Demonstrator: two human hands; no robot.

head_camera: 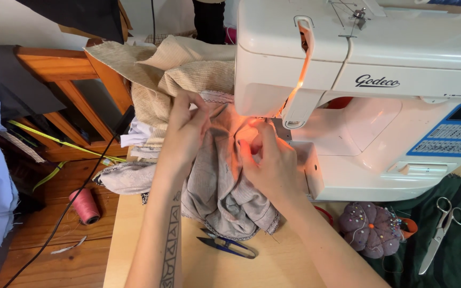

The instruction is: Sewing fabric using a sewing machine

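Two bare forearms are reaching up from the bottom edge, the left one bearing a dark geometric tattoo, and between them a pair of blue-handled thread snips (226, 247) is lying on the pale wooden table (273, 266). The left hand (183, 130) is pinching a fold of the grey fabric (217, 192), its fingers closed together on the cloth near the upper edge of the bundle. The right hand (270, 160) is gripping the same grey fabric just beside the needle area, fingers curled shut on it and glowing orange in the machine's lamp. The fabric is lying bunched on the table against the left end of the white sewing machine (369, 80), with its top edge drawn in under the machine's head. Beige ribbed cloth (182, 72) is piling up behind the left hand, draped over a wooden frame (73, 69). To the right, a purple pincushion (370, 228) studded with pins is sitting on the table near the machine's base, and silver scissors (443, 226) are resting on dark green fabric (454, 250). A pink thread spool (85, 205) is lying on the wooden floor to the left, beside a black cable (76, 197).
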